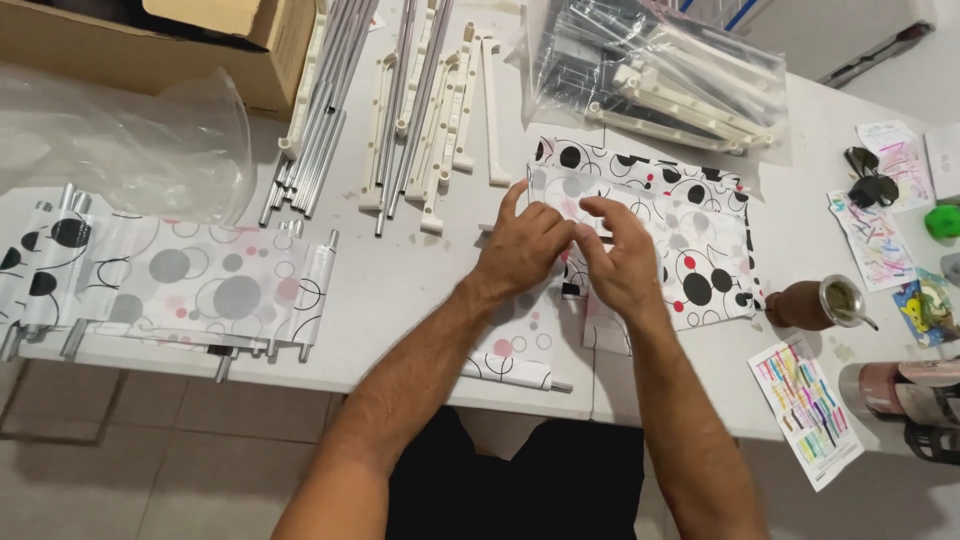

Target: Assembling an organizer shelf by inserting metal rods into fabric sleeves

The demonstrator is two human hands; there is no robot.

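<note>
My left hand (522,250) and my right hand (620,258) meet over a white fabric sheet (700,235) printed with black, grey and red circles, lying folded on the white table (400,290). Both hands pinch at the fabric where a metal rod runs through its sleeve; the rod's end (558,386) pokes out near the table's front edge. My fingers cover the exact grip point.
Another printed fabric panel (190,285) with rods lies at the left. Metal tubes (320,110) and white plastic rails (440,110) lie at the back, beside a cardboard box (150,45) and bagged parts (660,80). Coloured papers (808,405), sunglasses (870,180) and a cup (815,305) sit right.
</note>
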